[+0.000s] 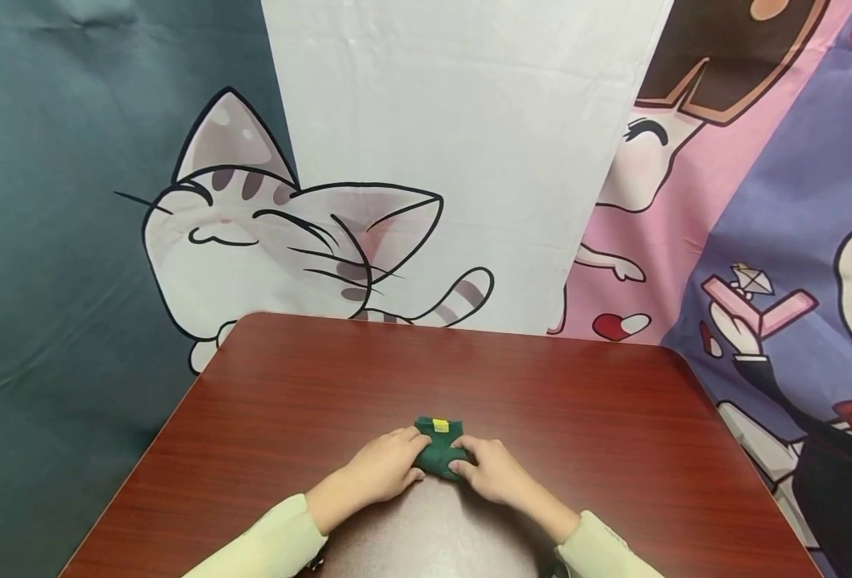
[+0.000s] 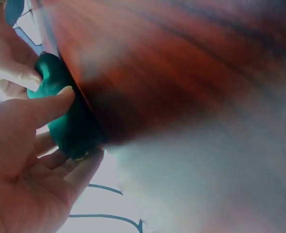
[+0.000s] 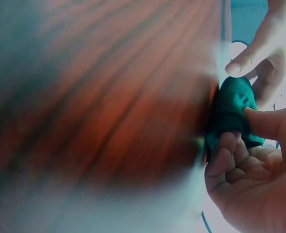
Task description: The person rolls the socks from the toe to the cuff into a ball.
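A small folded dark green cloth point(image 1: 438, 457) lies near the middle of the table's front part, with a yellow tag point(image 1: 441, 425) on its far edge. My left hand point(image 1: 385, 466) holds the left side of this bundle; in the left wrist view its thumb lies along the near face and its fingertips reach round the far end. From the other side, my right hand point(image 1: 496, 470) pinches the right edge between thumb and fingers. The right wrist view shows the cloth point(image 3: 232, 109) rolled thick, partly covered by the right fingers.
A reddish-brown wooden table point(image 1: 310, 377) with rounded far corners spreads out around the hands. Behind it hangs a backdrop cloth point(image 1: 454, 120) printed with a cartoon cat and other figures. Pale sleeves point(image 1: 274, 538) cover both forearms.
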A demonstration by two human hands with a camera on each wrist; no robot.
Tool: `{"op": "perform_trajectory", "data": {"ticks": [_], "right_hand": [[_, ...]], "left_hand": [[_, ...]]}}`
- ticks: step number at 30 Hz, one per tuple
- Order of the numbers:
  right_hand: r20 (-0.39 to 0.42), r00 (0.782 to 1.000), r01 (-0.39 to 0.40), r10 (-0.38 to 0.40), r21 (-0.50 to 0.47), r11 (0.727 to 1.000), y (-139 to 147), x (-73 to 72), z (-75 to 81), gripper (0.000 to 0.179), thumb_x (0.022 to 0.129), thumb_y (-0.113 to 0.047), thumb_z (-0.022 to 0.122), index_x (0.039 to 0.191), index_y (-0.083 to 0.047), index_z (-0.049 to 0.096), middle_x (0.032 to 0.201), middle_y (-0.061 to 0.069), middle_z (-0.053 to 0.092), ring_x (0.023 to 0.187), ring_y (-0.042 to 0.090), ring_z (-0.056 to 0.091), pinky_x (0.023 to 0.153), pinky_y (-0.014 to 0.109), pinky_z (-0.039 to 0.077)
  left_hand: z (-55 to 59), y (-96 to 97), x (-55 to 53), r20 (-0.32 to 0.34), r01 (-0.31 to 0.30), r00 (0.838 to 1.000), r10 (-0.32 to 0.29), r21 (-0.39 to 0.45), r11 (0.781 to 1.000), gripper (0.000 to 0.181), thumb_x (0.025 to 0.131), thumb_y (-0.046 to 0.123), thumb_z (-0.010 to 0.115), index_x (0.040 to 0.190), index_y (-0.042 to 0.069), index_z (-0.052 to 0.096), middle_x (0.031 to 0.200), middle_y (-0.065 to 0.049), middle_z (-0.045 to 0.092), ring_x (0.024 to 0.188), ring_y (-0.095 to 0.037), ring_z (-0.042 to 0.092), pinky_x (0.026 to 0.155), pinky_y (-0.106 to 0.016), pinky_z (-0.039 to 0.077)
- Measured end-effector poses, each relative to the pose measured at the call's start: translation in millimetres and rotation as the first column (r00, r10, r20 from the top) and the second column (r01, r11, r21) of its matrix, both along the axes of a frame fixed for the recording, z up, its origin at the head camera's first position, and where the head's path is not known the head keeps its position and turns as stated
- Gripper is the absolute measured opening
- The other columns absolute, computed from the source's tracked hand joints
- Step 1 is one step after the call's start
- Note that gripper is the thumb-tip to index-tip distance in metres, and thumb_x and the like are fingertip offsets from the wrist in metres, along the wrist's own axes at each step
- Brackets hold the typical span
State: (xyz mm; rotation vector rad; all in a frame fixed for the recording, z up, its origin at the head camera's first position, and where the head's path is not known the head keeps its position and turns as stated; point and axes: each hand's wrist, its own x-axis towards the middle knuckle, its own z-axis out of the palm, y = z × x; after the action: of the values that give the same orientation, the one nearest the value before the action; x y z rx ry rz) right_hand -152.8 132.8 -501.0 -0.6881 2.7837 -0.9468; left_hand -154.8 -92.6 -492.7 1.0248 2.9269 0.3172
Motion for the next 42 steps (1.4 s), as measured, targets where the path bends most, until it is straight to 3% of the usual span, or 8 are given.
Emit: {"op": "perform_trajectory", "data": {"ticks": [7, 13, 17, 20, 23, 27, 36, 42], "right_hand": [[0.123, 0.992, 0.02, -0.019, -0.01, 1.0, 2.6, -7.3, 1.0, 0.018, 0.098, -0.024, 0.067, 0.11, -0.011, 0.07, 0.105, 0.006, 0.073, 0.093, 0.019, 0.065, 0.08, 0.043, 0.053], [0.136, 0.991, 0.008, -0.006, -0.019, 1.0, 6.8, -8.0, 0.7, 0.031, 0.099, -0.03, 0.066, 0.124, -0.012, 0.067, 0.103, 0.008, 0.073, 0.095, 0.021, 0.066, 0.081, 0.043, 0.053], [0.077, 0.997, -0.019, 0.019, -0.002, 1.0, 7.5, -6.2, 1.2, 0.049, 0.09, -0.033, 0.078, 0.131, -0.013, 0.061, 0.101, 0.007, 0.071, 0.091, 0.02, 0.066, 0.078, 0.039, 0.053], [-0.005, 0.999, -0.036, 0.036, 0.031, 0.999, 4.9, -5.2, 2.0, 0.054, 0.084, -0.029, 0.084, 0.128, -0.011, 0.061, 0.114, 0.01, 0.071, 0.102, 0.025, 0.067, 0.086, 0.043, 0.054], [-0.089, 0.995, -0.034, 0.039, 0.061, 0.998, 1.4, -5.0, 3.2, 0.044, 0.083, -0.023, 0.084, 0.12, -0.009, 0.064, 0.118, 0.011, 0.07, 0.108, 0.028, 0.067, 0.09, 0.047, 0.054], [-0.155, 0.987, -0.02, 0.031, 0.072, 0.997, -1.0, -5.2, 2.6, 0.028, 0.085, -0.019, 0.083, 0.108, -0.012, 0.068, 0.11, 0.007, 0.072, 0.101, 0.023, 0.068, 0.085, 0.043, 0.055], [-0.166, 0.986, -0.019, 0.032, 0.08, 0.997, 0.0, -6.3, -1.8, 0.022, 0.087, -0.018, 0.08, 0.105, -0.011, 0.07, 0.106, 0.006, 0.072, 0.097, 0.02, 0.069, 0.081, 0.039, 0.056], [-0.154, 0.988, -0.016, 0.028, 0.081, 0.997, 0.5, -5.6, -1.6, 0.021, 0.088, -0.017, 0.079, 0.106, -0.01, 0.071, 0.102, 0.005, 0.071, 0.091, 0.017, 0.067, 0.076, 0.036, 0.055]], "left_hand": [[1.1, 2.6, -1.3, 0.005, -0.029, 1.0, 0.028, 0.036, 0.999, 0.035, 0.094, 0.027, 0.072, 0.122, 0.012, 0.057, 0.117, -0.006, 0.066, 0.11, -0.025, 0.066, 0.088, -0.041, 0.057], [3.6, 6.9, -2.0, -0.017, -0.045, 0.999, 0.046, 0.027, 0.999, 0.026, 0.094, 0.026, 0.072, 0.113, 0.012, 0.063, 0.107, -0.005, 0.065, 0.103, -0.022, 0.067, 0.082, -0.038, 0.058], [5.0, 8.0, -2.8, -0.017, -0.055, 0.998, 0.055, 0.016, 0.998, 0.025, 0.095, 0.025, 0.071, 0.114, 0.009, 0.066, 0.11, -0.006, 0.066, 0.106, -0.023, 0.066, 0.086, -0.038, 0.057], [6.4, 8.0, -3.2, -0.017, -0.057, 0.998, 0.057, 0.011, 0.998, 0.025, 0.096, 0.024, 0.07, 0.114, 0.008, 0.067, 0.112, -0.006, 0.068, 0.109, -0.023, 0.064, 0.09, -0.037, 0.056], [7.1, 8.0, -3.4, -0.004, -0.054, 0.999, 0.054, 0.016, 0.998, 0.024, 0.096, 0.024, 0.069, 0.114, 0.008, 0.067, 0.112, -0.006, 0.068, 0.108, -0.022, 0.063, 0.091, -0.036, 0.055], [7.8, 7.5, -3.2, 0.022, -0.051, 0.998, 0.051, 0.028, 0.998, 0.023, 0.097, 0.024, 0.068, 0.112, 0.007, 0.067, 0.111, -0.006, 0.068, 0.107, -0.02, 0.062, 0.09, -0.035, 0.054], [3.1, 2.9, -4.4, 0.03, -0.046, 0.999, 0.045, 0.029, 0.999, 0.034, 0.096, 0.029, 0.069, 0.123, 0.007, 0.067, 0.116, -0.006, 0.063, 0.112, -0.024, 0.063, 0.094, -0.038, 0.054], [0.2, 0.6, -5.1, 0.017, -0.048, 0.999, 0.047, 0.072, 0.996, 0.032, 0.092, 0.028, 0.074, 0.115, 0.009, 0.061, 0.109, -0.006, 0.067, 0.104, -0.022, 0.066, 0.088, -0.038, 0.055]]}}
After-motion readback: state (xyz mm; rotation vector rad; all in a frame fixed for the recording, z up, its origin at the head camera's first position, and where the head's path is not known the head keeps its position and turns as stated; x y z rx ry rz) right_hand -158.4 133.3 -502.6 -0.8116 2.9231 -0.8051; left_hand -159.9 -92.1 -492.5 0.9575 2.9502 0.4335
